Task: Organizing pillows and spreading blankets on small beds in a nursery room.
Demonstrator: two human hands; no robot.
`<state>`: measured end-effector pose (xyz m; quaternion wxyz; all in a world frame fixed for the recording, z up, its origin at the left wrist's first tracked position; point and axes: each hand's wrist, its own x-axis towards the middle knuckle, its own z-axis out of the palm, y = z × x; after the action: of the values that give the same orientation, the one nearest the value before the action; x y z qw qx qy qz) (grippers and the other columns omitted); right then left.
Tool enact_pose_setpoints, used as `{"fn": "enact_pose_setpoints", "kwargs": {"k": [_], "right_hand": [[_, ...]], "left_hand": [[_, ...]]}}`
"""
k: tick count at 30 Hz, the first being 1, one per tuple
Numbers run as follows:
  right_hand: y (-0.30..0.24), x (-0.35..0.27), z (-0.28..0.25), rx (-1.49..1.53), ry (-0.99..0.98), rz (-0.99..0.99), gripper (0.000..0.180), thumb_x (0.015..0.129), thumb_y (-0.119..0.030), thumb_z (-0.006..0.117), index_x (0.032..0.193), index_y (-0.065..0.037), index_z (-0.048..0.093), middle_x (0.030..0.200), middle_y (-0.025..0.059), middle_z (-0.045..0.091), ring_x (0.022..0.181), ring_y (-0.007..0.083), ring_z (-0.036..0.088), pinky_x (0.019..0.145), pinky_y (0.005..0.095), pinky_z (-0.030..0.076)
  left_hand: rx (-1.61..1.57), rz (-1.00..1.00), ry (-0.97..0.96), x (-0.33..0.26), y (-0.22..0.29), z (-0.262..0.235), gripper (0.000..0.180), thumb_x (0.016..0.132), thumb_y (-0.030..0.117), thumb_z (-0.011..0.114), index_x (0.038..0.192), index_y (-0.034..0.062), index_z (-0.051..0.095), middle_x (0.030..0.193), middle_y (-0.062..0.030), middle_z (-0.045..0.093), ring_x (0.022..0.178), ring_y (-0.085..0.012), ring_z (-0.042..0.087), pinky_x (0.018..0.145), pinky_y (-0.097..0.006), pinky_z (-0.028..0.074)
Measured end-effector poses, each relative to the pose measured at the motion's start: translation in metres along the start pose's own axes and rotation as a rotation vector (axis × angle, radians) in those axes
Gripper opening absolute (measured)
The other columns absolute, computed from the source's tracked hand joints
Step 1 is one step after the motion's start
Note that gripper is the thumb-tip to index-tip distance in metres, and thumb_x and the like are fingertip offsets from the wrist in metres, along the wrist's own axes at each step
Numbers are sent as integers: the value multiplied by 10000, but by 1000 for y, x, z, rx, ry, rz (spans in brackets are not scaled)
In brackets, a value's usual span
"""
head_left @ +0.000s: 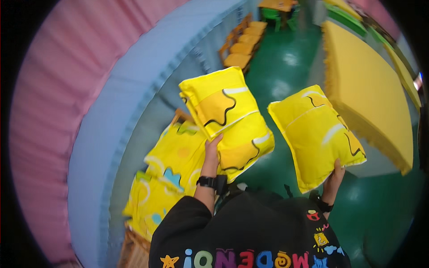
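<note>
2 hands, 2 yellow pillow loads, 1 per side. Left hand (213,145) is clamped on the lower left edge of the left pillow (246,145), thumb on the near face, remaining fingers mostly hidden. A white-edged line crosses that load; can't tell if it's 1 folded piece or 2 stacked. Right hand (334,178) grips the right pillow (313,138) near its lower right corner, fingers partly hidden behind it. Both loads are in front of the torso, tilted, apart from each other, green floor (283,60) showing in the gap. Black orange-and-white print on both. Lower left: yellow patterned bedding (167,178) on a wooden frame (134,248), partly covered in view by the left pillow. Yellow cloth-covered panel (366,94) just beyond the right pillow. Blue drape (116,89) and pink curtain (53,89) along the left. Row of wooden chairs (243,47) up top. Person wears a black shirt (250,223), colored print, black band on each wrist.
</note>
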<state>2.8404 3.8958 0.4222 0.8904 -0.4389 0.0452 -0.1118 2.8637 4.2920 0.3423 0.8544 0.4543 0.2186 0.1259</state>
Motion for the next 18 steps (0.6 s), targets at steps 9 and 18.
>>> {"fn": "enact_pose_setpoints", "kwargs": {"k": [9,18], "right_hand": [[90,219,87,-105,-320,381,353,865,-153,484,1152,43,421,1114,133,519,992,213,531,827,326,446],[179,338,168,-109,-613,466,335,854,-159,487,1109,55,455,1078,122,535,928,193,553,774,309,460]], "left_hand": [[-141,130,478,-9,-24,2,322,755,114,591,1054,16,520,980,-115,594,856,-234,595,751,-345,492],[-194,320,954,-28,-44,1,371,804,249,539,1100,29,498,1025,-111,566,911,-227,567,785,-327,467]]}}
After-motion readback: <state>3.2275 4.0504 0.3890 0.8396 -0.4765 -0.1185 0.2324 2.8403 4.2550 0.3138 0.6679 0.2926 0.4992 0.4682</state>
